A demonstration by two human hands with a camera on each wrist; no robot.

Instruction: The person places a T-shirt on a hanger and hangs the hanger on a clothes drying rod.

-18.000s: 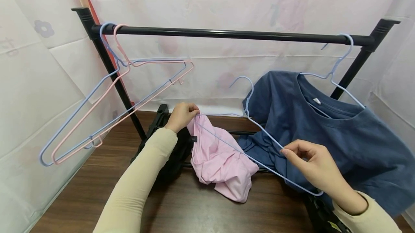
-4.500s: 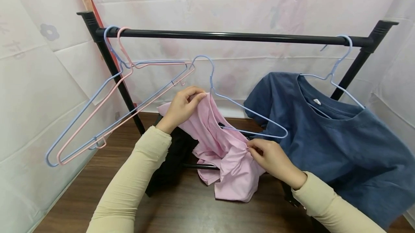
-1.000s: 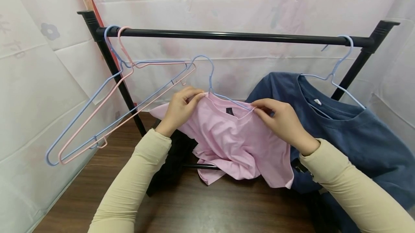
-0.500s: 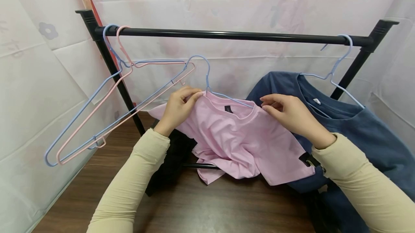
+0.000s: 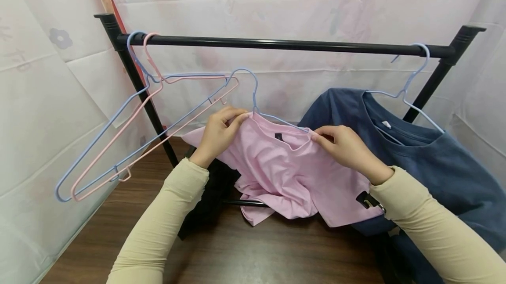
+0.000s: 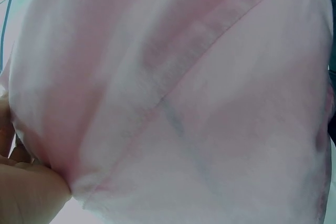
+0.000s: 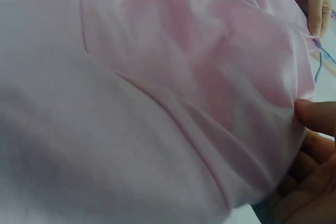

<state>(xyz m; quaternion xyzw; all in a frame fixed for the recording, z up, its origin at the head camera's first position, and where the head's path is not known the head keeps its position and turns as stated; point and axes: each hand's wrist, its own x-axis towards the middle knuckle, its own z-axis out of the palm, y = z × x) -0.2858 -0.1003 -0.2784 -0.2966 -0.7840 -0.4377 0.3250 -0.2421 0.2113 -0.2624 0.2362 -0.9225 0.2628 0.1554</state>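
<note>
A pink T-shirt (image 5: 284,170) hangs spread between the two hands, with a blue wire hanger (image 5: 255,93) inside its neckline. The hanger's hook sticks up out of the collar, below the rail; its ends are hidden under the cloth. My left hand (image 5: 220,131) pinches the left shoulder of the shirt by the collar. At the right side of the collar my right hand (image 5: 348,148) pinches the other shoulder. Pink cloth (image 6: 184,103) fills most of the left wrist view. In the right wrist view, thumb and fingers (image 7: 315,116) hold the shirt's edge.
A black rail (image 5: 276,44) crosses above. A blue hanger (image 5: 91,137) and a pink hanger (image 5: 118,134) hang at its left end. A navy T-shirt (image 5: 395,165) hangs on another blue hanger (image 5: 409,77) at the right. Black cloth (image 5: 209,196) lies behind the left arm.
The hanger has gone from beside the shirt to inside its collar. The right hand, off the cloth half a second ago, has come back left and pinches the right shoulder. The left hand stays put.
</note>
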